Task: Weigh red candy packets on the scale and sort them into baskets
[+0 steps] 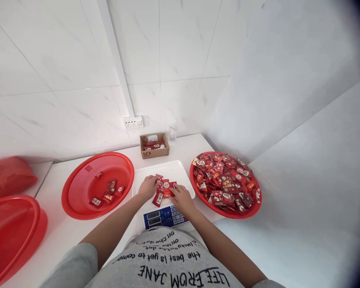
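Note:
Several small red packets [166, 189] lie together on the white tray [179, 173] of a weighing scale in front of me. My left hand [148, 187] is at the left edge of these packets, its fingers bent against one of them. From the right, my right hand [181, 198] touches the packets with its fingertips, the fingers curved and a little apart. Below the tray is the scale's blue panel [165, 217] with displays and keys. A red basket [97, 185] on the left holds several packets, and a red basket [258, 212] on the right is heaped with them.
Behind the scale stand a small cardboard box [155, 153] with red packets inside and a clear plastic bottle [172, 133]. Another red basket [12, 240] is at the lower left, near a red bag [10, 178]. A socket [133, 122] is on the tiled wall.

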Motion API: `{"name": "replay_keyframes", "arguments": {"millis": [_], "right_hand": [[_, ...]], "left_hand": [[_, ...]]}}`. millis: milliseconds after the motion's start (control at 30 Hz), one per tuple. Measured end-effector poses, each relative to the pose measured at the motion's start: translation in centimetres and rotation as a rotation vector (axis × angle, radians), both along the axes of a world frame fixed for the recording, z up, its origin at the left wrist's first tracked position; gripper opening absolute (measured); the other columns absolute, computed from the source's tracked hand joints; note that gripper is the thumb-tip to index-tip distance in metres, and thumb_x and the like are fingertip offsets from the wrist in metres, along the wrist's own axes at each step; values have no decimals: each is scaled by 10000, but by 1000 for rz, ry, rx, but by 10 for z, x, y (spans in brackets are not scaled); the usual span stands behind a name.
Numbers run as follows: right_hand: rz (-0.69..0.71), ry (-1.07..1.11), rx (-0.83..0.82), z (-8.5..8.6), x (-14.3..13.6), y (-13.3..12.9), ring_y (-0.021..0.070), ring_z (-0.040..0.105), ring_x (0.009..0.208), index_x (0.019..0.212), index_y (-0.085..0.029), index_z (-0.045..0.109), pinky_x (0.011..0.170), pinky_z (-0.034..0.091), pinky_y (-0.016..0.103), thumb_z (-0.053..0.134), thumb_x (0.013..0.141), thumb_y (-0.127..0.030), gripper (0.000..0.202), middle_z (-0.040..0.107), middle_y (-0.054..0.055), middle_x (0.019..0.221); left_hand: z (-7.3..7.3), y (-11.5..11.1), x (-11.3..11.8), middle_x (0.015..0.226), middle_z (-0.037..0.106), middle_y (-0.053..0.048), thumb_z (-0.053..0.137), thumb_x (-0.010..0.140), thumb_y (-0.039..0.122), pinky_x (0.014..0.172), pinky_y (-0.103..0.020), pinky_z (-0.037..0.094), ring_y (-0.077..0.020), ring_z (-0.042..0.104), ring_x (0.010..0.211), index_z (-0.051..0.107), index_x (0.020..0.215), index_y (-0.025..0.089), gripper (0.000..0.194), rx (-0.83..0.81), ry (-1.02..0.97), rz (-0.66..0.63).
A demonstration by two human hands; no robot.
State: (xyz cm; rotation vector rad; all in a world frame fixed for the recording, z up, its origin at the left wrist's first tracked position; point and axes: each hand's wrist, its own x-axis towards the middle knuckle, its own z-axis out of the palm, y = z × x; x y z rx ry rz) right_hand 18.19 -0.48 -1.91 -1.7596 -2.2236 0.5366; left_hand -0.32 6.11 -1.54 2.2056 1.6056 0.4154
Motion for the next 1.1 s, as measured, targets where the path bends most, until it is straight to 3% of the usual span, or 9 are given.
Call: {"name": "replay_keyframes", "arguments": {"millis": [67,200,333,600,767,933,1100], "right_hand": [[-4,7,7,0,0,0,257,392,1210,1208,-209,547,981,348,410,514,821,-282,395,471,94,1321],[-2,38,43,-1,2,1,259,409,1198,1210,-191,547,990,351,406,509,825,-280,397,473,116,1317],[-64,86,43,-8,7,3,236,435,1181,1216,-165,537,1004,348,390,457,841,-220,387,493,123,1291],[-82,212,46,-20,6,3,216,476,1154,1209,-171,545,1008,357,396,442,829,-209,397,539,114,1243],[-70,226,18,-15,2,0,215,474,1152,1207,-154,547,1009,356,385,451,819,-194,402,537,120,1244],[-43,120,54,-1,2,-1,222,428,1185,1208,-189,544,1008,344,387,480,829,-232,386,505,106,1280],[33,20,48,2,-4,0,262,307,1292,1263,-262,496,1020,310,429,520,830,-330,439,414,78,1378]], "left_hand": [[0,-6,0,1180,555,-75,476,844,328,963,-379,387,-228,485,1118,549,1166,211,350,25,-4,-29],[-1,-19,1,1428,331,-114,548,765,532,1068,-473,242,-292,241,1330,374,1339,205,684,60,40,-205],[-8,-29,8,1489,216,-112,441,781,626,1082,-531,152,-311,121,1371,327,1372,228,721,42,105,-282],[-28,-33,14,1483,233,-122,451,830,522,1075,-526,179,-300,102,1376,284,1395,222,661,55,154,-279],[-23,-32,9,1488,209,-135,424,832,549,1083,-498,185,-279,128,1375,189,1425,212,721,73,94,-314],[-15,-32,-3,1479,233,-134,487,807,530,1085,-502,179,-279,147,1372,176,1419,216,755,69,22,-231],[-18,-38,-17,1436,312,-144,533,793,453,1083,-498,209,-282,204,1356,297,1351,194,659,90,-14,-180]]}}
